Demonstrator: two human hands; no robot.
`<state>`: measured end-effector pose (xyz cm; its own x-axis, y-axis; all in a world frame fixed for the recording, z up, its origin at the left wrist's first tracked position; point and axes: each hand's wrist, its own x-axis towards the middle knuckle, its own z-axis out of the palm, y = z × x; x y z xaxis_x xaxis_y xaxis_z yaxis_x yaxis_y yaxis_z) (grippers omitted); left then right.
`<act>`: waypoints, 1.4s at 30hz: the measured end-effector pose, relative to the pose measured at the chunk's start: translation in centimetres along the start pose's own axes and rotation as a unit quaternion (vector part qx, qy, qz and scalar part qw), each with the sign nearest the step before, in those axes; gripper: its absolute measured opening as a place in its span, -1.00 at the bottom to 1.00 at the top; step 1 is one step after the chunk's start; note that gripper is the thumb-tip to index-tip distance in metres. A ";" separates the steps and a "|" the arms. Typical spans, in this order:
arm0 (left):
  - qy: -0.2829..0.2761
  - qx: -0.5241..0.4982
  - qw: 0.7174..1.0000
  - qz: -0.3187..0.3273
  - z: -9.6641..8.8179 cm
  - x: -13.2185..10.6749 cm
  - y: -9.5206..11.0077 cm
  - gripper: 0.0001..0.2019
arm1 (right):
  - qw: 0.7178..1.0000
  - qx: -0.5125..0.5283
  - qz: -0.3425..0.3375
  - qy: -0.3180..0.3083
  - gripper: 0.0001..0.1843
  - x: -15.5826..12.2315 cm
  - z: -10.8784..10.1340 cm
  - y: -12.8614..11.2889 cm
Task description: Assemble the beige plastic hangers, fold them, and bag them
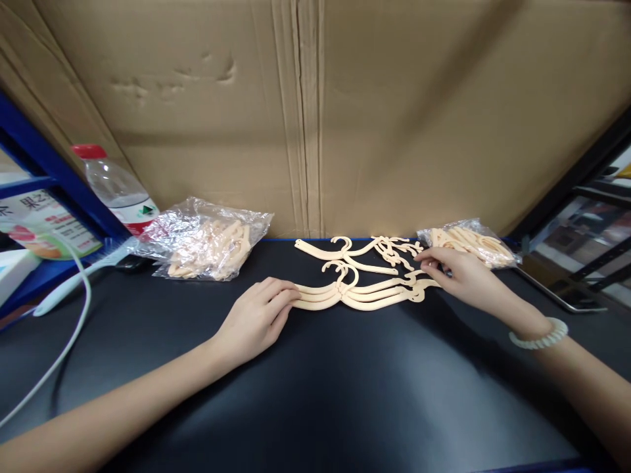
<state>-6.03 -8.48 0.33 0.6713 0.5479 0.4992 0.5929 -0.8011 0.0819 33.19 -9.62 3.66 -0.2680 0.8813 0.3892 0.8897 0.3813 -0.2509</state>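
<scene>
head view. left hand (259, 312): at the left ends of the nearer hangers (374, 299), fingers drawn together and bent, tips touching those ends; whether the thumb pinches them from below, cannot tell. right hand (458, 276): near the right ends of the same hangers, fingers curled, thumb close to the forefinger; contact point hidden, so cannot tell whether anything is pinched. pale coiled band (539, 334) around the right wrist.

nearer hangers: cream, lying flat on the black tabletop (315, 394) between the two hands, arms roughly parallel, hooks bunched at the middle and pointing away from the person. farther hanger (320, 251): same colour, lying just beyond them. loose cream pieces (389, 249): jumbled, to the right of the farther hanger; individual outlines not separable.

left clear bag (211, 243): crumpled, more cream pieces inside, beyond the left hand. right clear bag (468, 243): similar contents, just beyond the right hand. bottle (123, 197): red cap, tilted, beside the left bag. white handle (83, 279) and white cable (81, 322): far left. brown cardboard (207, 131): upright behind everything, vertical seam near the middle.
</scene>
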 end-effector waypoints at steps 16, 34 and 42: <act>-0.026 -0.076 0.996 -0.042 -0.7 0.1 -0.3 -0.72 | 1.000 0.010 -0.003 -0.022 -0.74 0.3 0.2 1.2; 0.027 -0.092 0.993 -0.066 -0.4 0.0 -0.4 -0.77 | 0.999 0.001 0.034 0.040 -0.71 0.1 0.3 1.7; 0.030 -0.089 0.994 -0.056 -0.4 0.0 -0.4 -0.77 | 0.994 0.021 0.060 0.087 -0.75 0.2 -0.3 1.0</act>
<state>-6.44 -8.28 0.63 0.5747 0.6255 0.5277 0.5707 -0.7685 0.2895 34.15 -9.08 3.74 -0.0901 0.8613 0.5001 0.8944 0.2909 -0.3398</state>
